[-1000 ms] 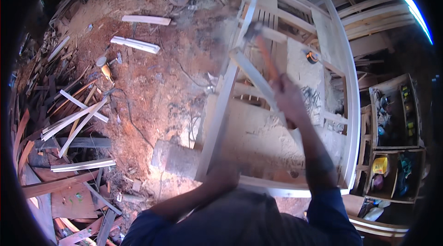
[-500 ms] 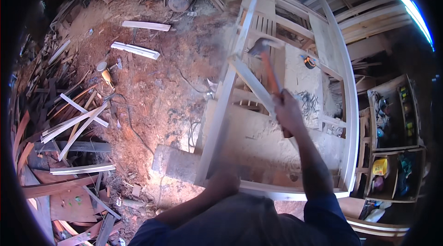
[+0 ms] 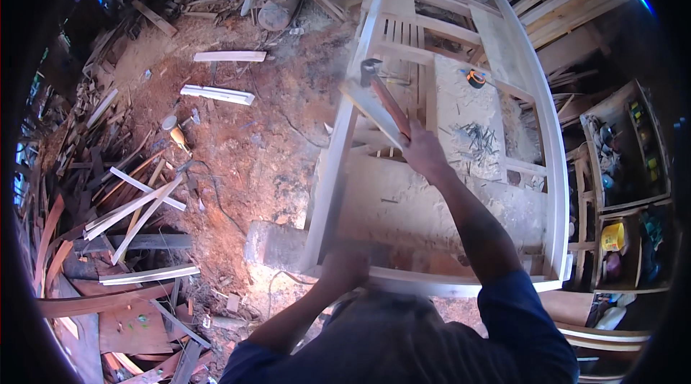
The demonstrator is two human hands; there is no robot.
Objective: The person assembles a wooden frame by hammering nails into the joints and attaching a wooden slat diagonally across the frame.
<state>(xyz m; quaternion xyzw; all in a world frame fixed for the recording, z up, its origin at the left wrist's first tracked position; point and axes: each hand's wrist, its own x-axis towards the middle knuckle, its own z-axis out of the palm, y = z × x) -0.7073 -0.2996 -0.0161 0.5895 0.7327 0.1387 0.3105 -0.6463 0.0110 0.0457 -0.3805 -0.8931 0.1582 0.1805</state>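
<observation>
My right hand (image 3: 425,152) is closed round the wooden handle of a claw hammer (image 3: 392,107). Its dark metal head is over the left rail of a large pale wooden frame (image 3: 332,182), near the end of a short slanting wood strip (image 3: 368,112). That strip runs beneath the hammer, partly hidden by it and my hand. My left hand (image 3: 347,269) is at the frame's near left corner, its fingers blurred and hard to make out. Dark nails (image 3: 479,139) lie scattered on a dusty board inside the frame, with an orange and black tape measure (image 3: 476,79) beyond them.
Offcuts (image 3: 144,204) and scrap wood are piled at the left. A cord (image 3: 223,204) crosses the dirt floor near a yellow-handled tool (image 3: 178,138). Open wooden shelves (image 3: 633,226) with a yellow tub (image 3: 612,237) stand at right. Planks (image 3: 568,20) are stacked at the far right.
The hammer and my right hand have moved left, bringing the hammer head from inside the frame to its left rail. The whole view has shifted slightly.
</observation>
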